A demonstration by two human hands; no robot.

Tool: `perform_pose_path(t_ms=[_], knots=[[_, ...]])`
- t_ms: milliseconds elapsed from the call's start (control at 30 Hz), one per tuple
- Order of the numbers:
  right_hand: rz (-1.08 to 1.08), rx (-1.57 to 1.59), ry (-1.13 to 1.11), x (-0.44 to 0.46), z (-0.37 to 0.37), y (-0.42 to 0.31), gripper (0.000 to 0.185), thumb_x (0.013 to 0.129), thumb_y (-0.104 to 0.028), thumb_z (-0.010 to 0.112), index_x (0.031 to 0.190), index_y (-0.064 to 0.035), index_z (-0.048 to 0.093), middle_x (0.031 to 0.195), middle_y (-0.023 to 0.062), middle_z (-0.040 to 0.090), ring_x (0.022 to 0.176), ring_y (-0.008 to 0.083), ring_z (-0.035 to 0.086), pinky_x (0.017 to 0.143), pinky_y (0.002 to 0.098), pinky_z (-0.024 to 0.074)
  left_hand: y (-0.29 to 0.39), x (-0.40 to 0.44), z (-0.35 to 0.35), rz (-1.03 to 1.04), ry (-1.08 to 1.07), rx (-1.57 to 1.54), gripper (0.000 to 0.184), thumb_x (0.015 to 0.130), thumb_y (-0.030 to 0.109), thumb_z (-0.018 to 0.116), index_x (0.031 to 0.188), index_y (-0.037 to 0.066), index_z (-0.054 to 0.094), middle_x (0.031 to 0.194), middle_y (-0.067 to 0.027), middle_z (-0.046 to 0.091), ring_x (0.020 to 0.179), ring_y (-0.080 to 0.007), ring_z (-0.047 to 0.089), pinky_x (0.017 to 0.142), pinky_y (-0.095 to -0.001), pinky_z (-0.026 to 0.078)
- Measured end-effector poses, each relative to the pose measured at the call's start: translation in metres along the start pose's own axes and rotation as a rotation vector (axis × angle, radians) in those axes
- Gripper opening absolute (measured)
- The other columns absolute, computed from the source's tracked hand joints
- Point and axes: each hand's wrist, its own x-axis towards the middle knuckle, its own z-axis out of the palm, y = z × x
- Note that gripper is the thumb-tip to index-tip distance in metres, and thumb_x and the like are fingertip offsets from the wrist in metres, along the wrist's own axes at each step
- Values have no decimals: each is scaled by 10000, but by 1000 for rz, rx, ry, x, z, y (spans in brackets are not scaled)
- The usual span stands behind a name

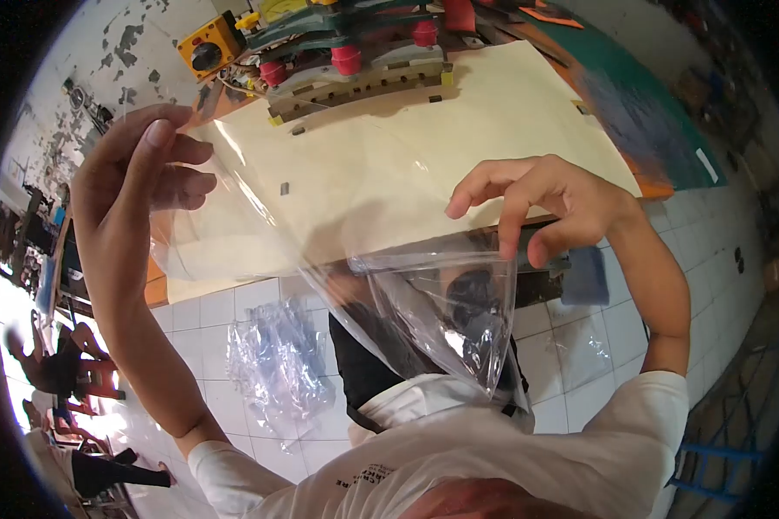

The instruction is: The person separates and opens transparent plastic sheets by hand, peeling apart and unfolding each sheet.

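Note:
A clear plastic sheet or bag [441, 303] hangs between my hands, over the front edge of the cream-covered table [320, 190] and in front of my lap. My left hand [160, 160], raised at the left, pinches its upper left part between thumb and index finger, with the other fingers curled. On the right, my right hand [541, 212] has bent fingers; a fingertip and the thumb meet the plastic's right corner. The plastic's folds shine and its lower tip points down.
A green machine [346, 60] with red knobs stands at the table's back, beside a yellow switch box [208, 50]. Crumpled clear plastic [281, 368] lies on the tiled floor. A green mat [640, 95] is at right; people [65, 368] are far left.

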Motion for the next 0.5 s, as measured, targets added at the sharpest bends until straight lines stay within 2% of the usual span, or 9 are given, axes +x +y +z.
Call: perform_pose_path(t_ms=[233,400,500], knots=[[28,223,-3,9,20,-5,379,833,-392,752,1024,-67,714,1360,190,494,1207,292,524,1033,402,377,2,6,17,-139,-74,-15,295,963,240,605,1102,-15,657,827,-86,683,659,-121,666,603,-217,531],[12,-184,-206,23,24,-9,311,850,-354,731,1057,-122,728,1390,228,474,1268,363,473,1053,429,361,4,12,20,-115,-119,12,294,966,235,589,1098,-19,656,837,-75,670,662,-113,656,599,-215,524],[84,-356,-206,25,23,-17,269,844,-333,724,1031,-139,736,1371,211,497,1269,367,463,1047,439,362,7,10,17,-132,-110,25,300,967,243,586,1098,-17,659,842,-81,675,663,-114,657,597,-218,525]])
